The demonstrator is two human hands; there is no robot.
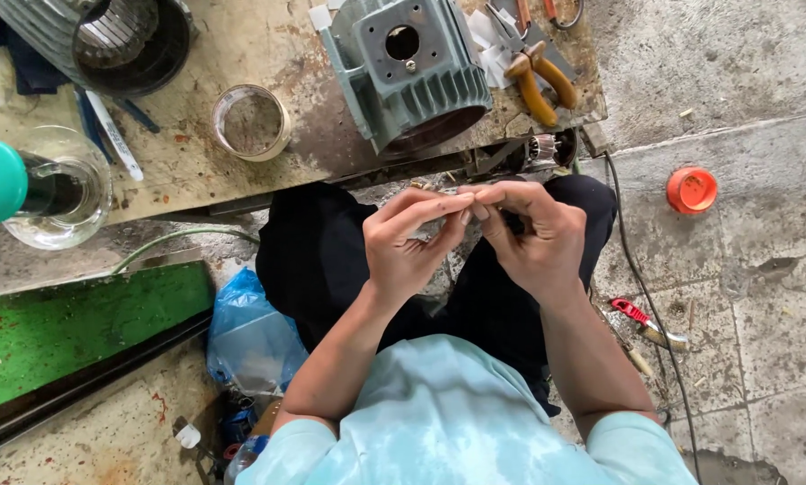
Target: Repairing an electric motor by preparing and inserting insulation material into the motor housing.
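Sitting with dark-trousered knees drawn up to a low, stained workbench [268,54], the person brings both hands together just below the grey-green motor housing [407,67] that rests on the bench edge. The left hand [407,247] has its fingers curled, thumb and forefinger pinched nearly closed; the right hand [533,233] meets it fingertip to fingertip, also pinched. Whatever sits between the fingertips is too small to make out.

Right of the motor housing lie yellow-handled pliers [540,83] among white paper strips. Left of it stands an empty glass jar [250,121], and further left a clear jar with a teal-capped bottle [17,184] inside it, and a ribbed stator casing [97,36] at the bench corner. Well right of the housing, an orange cap [691,189] lies on the cracked concrete floor [744,72], with a red-handled tool [641,319] nearer the right knee. Below the housing to the left sit a green-painted board [70,328] and a blue plastic bag [250,332].
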